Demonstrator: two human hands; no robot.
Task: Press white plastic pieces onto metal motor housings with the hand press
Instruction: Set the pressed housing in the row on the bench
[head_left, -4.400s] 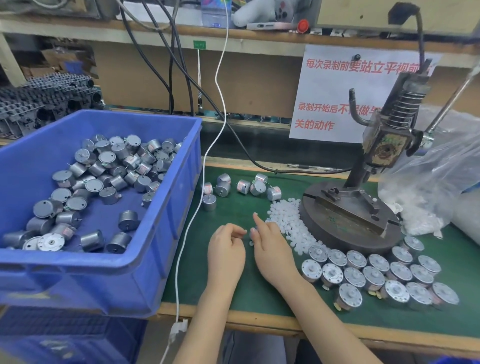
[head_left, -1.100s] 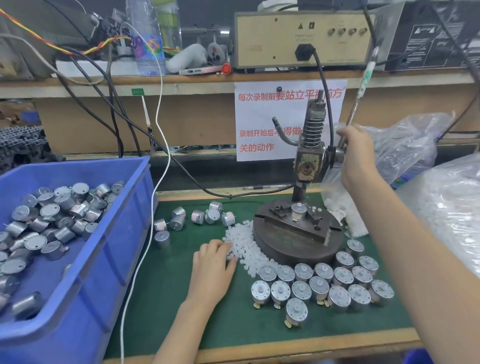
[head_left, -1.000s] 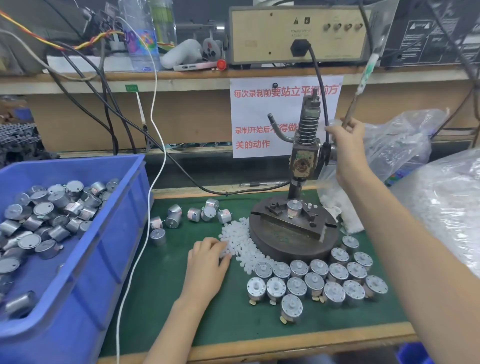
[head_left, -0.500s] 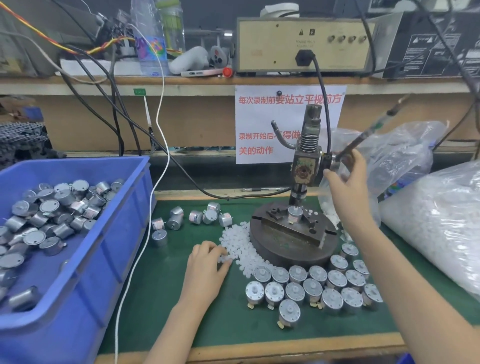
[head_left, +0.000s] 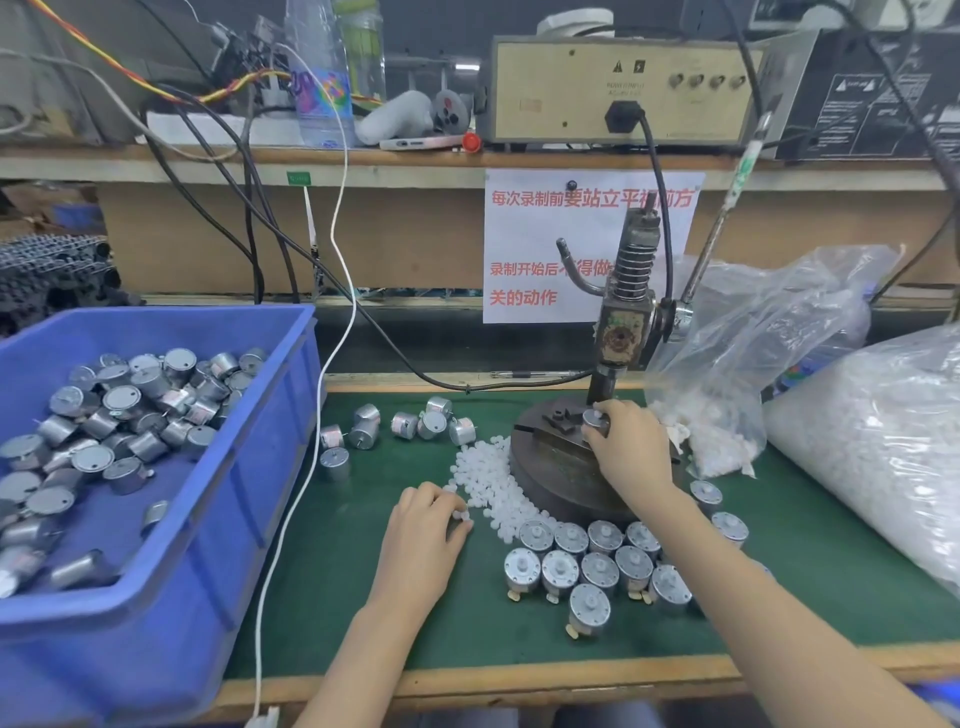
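Right hand (head_left: 628, 454) rests on the round base (head_left: 550, 475) of the hand press (head_left: 623, 322), its fingers curled round one motor housing (head_left: 594, 419) seated on the fixture just below the ram; press lever (head_left: 719, 234) stands raised with no hand on it; left hand (head_left: 423, 535) lies on the green table (head_left: 353, 597), thumb and fingertips pinching a single white plastic piece (head_left: 461, 515) at the near edge of the loose pile of white pieces (head_left: 491, 475); pile lies against the left side of the base; fitted housings (head_left: 597, 564) stand upright in rows in front of the base, each with a white centre on top; bare housings (head_left: 415, 423) lie scattered behind the pile; blue bin (head_left: 249, 499) at the left holds many more; open clear bag (head_left: 753, 332) and large filled bag (head_left: 883, 441) of white pieces sit at the right.
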